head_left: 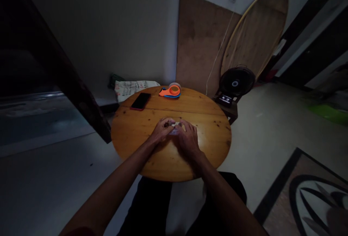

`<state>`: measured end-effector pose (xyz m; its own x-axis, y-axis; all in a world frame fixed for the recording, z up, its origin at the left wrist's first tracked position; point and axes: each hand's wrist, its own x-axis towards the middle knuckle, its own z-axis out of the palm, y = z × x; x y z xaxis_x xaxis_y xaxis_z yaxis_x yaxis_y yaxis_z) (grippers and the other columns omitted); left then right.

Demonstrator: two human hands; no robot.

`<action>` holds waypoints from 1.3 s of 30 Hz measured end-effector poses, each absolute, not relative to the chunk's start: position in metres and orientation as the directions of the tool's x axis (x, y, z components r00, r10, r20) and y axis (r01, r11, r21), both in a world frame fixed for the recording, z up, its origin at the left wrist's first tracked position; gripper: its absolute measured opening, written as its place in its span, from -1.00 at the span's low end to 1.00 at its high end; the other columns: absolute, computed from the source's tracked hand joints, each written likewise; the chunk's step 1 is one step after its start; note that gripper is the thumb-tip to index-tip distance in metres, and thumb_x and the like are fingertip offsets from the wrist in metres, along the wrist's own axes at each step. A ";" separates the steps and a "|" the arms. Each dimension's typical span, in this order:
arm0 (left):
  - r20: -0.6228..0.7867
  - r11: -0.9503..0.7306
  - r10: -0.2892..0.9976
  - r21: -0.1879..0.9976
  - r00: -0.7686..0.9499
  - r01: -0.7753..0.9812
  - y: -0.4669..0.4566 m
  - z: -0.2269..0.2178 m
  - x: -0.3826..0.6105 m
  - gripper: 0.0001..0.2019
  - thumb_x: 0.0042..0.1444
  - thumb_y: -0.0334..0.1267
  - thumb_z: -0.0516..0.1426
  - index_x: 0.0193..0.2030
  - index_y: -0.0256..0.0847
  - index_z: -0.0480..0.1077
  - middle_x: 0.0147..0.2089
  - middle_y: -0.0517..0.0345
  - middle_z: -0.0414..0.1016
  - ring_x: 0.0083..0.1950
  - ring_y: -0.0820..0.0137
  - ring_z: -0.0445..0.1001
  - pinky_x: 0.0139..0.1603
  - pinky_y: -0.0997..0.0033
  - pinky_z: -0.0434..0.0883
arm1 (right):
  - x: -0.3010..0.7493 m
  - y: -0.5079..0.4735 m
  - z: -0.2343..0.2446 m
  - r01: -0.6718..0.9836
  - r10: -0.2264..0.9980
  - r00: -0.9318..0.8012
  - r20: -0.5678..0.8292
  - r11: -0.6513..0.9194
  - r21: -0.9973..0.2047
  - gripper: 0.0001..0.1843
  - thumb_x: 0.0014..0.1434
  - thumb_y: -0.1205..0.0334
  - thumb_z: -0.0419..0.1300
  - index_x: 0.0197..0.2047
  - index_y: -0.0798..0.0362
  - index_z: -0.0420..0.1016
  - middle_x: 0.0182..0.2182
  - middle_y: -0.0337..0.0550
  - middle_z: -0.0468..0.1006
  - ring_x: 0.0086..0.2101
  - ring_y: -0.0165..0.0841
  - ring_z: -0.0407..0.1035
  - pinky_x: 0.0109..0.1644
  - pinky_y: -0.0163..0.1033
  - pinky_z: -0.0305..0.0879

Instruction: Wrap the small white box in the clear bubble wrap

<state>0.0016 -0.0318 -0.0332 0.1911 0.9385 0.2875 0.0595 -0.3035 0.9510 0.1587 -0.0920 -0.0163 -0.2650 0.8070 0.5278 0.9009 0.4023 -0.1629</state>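
Observation:
Above the middle of a round wooden table (pixel 209 114), both my hands hold one small, pale, partly see-through thing (pixel 174 131); its kind I cannot make out. My left hand (pixel 162 130) is closed on its left side, with the thumb and fingers pinching it. On the other side my right hand (pixel 189 136) is closed too, its thumb pressed near the left thumb. The fingers cover much of the thing. Farther back on the table lies an orange and blue tape dispenser (pixel 170 91) with a roll of tape in it.
A dark phone with a red edge (pixel 140 101) lies at the table's back left. Behind it is a printed white sack (pixel 133 86). A black fan (pixel 235 81) stands beyond the right edge. A brown board (pixel 202 40) and a round tabletop (pixel 258 29) lean on the wall.

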 end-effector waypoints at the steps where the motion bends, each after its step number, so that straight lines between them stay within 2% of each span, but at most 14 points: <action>1: 0.279 -0.295 0.941 0.954 0.189 0.059 -0.032 -0.032 0.001 -0.79 -0.08 -0.27 0.20 -0.24 -0.21 0.49 -0.15 0.08 0.45 -0.17 0.37 0.43 -0.13 0.39 0.41 | 0.159 -0.092 -0.017 0.895 0.806 -0.260 0.532 0.408 -0.180 -0.69 0.28 0.28 -0.01 0.03 0.00 0.43 0.15 0.05 0.33 0.11 -0.16 0.18 0.09 -0.04 0.10; 5: 0.252 -0.262 0.951 0.964 0.178 0.035 -0.035 -0.023 -0.002 -0.76 -0.16 -0.34 0.17 -0.28 -0.21 0.54 -0.08 0.06 0.44 -0.14 0.35 0.43 -0.15 0.40 0.42 | 0.162 -0.092 -0.019 0.876 0.798 -0.195 0.571 0.403 -0.265 -0.69 0.27 0.22 0.01 0.03 0.08 0.40 0.17 0.07 0.29 0.13 -0.18 0.18 0.14 -0.06 0.08; 8: 0.183 -0.183 0.968 0.983 0.172 -0.014 -0.036 -0.018 -0.004 -0.75 -0.18 -0.31 0.17 -0.29 -0.22 0.55 0.02 0.05 0.41 -0.17 0.36 0.44 -0.25 0.44 0.42 | 0.163 -0.092 -0.020 0.867 0.798 -0.144 0.586 0.387 -0.313 -0.69 0.31 0.21 -0.04 0.00 0.08 0.42 0.16 0.06 0.31 0.13 -0.21 0.19 0.15 -0.07 0.08; 10: 0.103 -0.094 0.982 0.994 0.156 -0.060 -0.036 -0.017 -0.005 -0.72 -0.18 -0.28 0.18 -0.25 -0.23 0.54 -0.04 0.05 0.45 -0.27 0.41 0.44 -0.35 0.47 0.41 | 0.164 -0.092 -0.020 0.860 0.798 -0.123 0.591 0.383 -0.338 -0.68 0.32 0.22 -0.08 0.00 0.07 0.42 0.16 0.05 0.31 0.13 -0.21 0.18 0.15 -0.06 0.09; 12: 0.040 -0.025 0.990 0.994 0.133 -0.110 -0.035 -0.016 -0.006 -0.68 -0.18 -0.25 0.20 -0.21 -0.24 0.51 -0.20 0.08 0.50 -0.36 0.44 0.43 -0.39 0.49 0.39 | 0.165 -0.091 -0.020 0.852 0.800 -0.100 0.592 0.376 -0.365 -0.66 0.33 0.23 -0.11 0.02 0.05 0.41 0.17 0.04 0.30 0.14 -0.22 0.18 0.14 -0.05 0.10; 15: 0.016 0.002 0.993 0.990 0.121 -0.144 -0.033 -0.017 -0.007 -0.64 -0.19 -0.20 0.23 -0.19 -0.25 0.49 -0.35 0.13 0.51 -0.41 0.44 0.43 -0.38 0.47 0.39 | 0.166 -0.091 -0.021 0.842 0.805 -0.084 0.588 0.372 -0.390 -0.65 0.34 0.23 -0.13 0.03 0.05 0.41 0.17 0.04 0.29 0.15 -0.22 0.17 0.14 -0.04 0.09; 21: 0.051 -0.037 0.989 0.994 0.139 -0.098 -0.031 -0.020 -0.007 -0.61 -0.17 -0.14 0.26 -0.17 -0.26 0.48 -0.34 0.13 0.52 -0.41 0.45 0.43 -0.35 0.45 0.39 | 0.167 -0.089 -0.023 0.834 0.809 -0.066 0.584 0.366 -0.413 -0.65 0.34 0.22 -0.13 0.02 0.03 0.41 0.17 0.02 0.29 0.15 -0.22 0.18 0.14 -0.04 0.10; 24: 0.062 -0.045 0.984 0.994 0.166 -0.099 -0.033 -0.019 -0.006 -0.58 -0.17 -0.16 0.26 -0.12 -0.28 0.46 -0.33 0.13 0.51 -0.38 0.43 0.45 -0.31 0.45 0.39 | 0.168 -0.087 -0.023 0.802 0.818 -0.035 0.574 0.366 -0.473 -0.66 0.32 0.21 -0.11 -0.01 0.04 0.42 0.14 0.03 0.32 0.15 -0.21 0.18 0.14 -0.03 0.11; 28: 0.068 -0.052 0.980 0.995 0.185 -0.091 -0.034 -0.018 -0.005 -0.55 -0.16 -0.18 0.25 -0.07 -0.28 0.42 -0.28 0.13 0.50 -0.34 0.43 0.45 -0.27 0.44 0.39 | 0.175 -0.083 -0.017 0.659 0.800 0.080 0.595 0.405 -0.634 -0.70 0.28 0.19 -0.06 -0.10 0.07 0.44 0.07 0.05 0.37 0.13 -0.21 0.22 0.15 -0.04 0.16; 31: 0.070 -0.055 0.981 0.995 0.182 -0.085 -0.034 -0.018 -0.004 -0.57 -0.15 -0.19 0.25 -0.08 -0.27 0.43 -0.24 0.12 0.48 -0.32 0.43 0.44 -0.26 0.45 0.38 | 0.182 -0.075 -0.005 0.519 0.821 0.144 0.552 0.412 -0.749 -0.73 0.24 0.18 -0.02 -0.17 0.06 0.46 0.04 0.04 0.40 0.04 -0.23 0.30 0.00 -0.12 0.29; 34: 0.065 -0.050 0.980 0.995 0.189 -0.083 -0.034 -0.018 -0.004 -0.57 -0.14 -0.18 0.24 -0.08 -0.26 0.43 -0.29 0.14 0.48 -0.33 0.42 0.44 -0.27 0.44 0.37 | 0.187 -0.057 0.008 0.402 0.877 0.078 0.474 0.407 -0.820 -0.78 0.17 0.16 0.06 -0.24 0.05 0.48 -0.05 -0.02 0.48 -0.11 -0.27 0.40 -0.17 -0.20 0.33; 39: 0.056 -0.041 0.979 0.996 0.198 -0.078 -0.036 -0.016 -0.004 -0.55 -0.14 -0.17 0.26 -0.06 -0.27 0.42 -0.32 0.13 0.49 -0.34 0.41 0.44 -0.28 0.44 0.36 | 0.184 -0.024 0.008 0.244 0.900 -0.054 0.433 0.433 -0.868 -0.80 0.04 0.13 0.16 -0.35 0.07 0.51 -0.13 -0.04 0.54 -0.17 -0.26 0.43 -0.23 -0.23 0.31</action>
